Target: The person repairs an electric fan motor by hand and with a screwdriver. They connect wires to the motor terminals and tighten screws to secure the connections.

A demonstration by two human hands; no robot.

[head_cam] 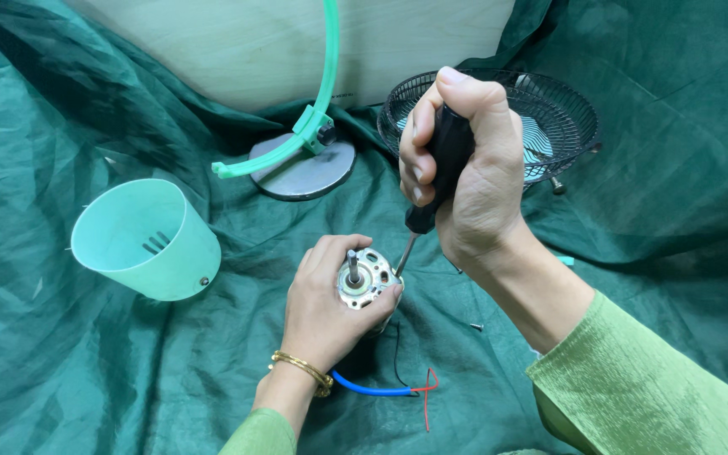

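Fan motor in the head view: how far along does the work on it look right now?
Already apart: the mint housing cup, the black wire grille and the stand with its green bracket lie separately on the green cloth; a loose screw lies there too. In hand: the left hand grips the motor while the right hand sets a screwdriver at its faceplate. Left: the motor's faceplate is still on.
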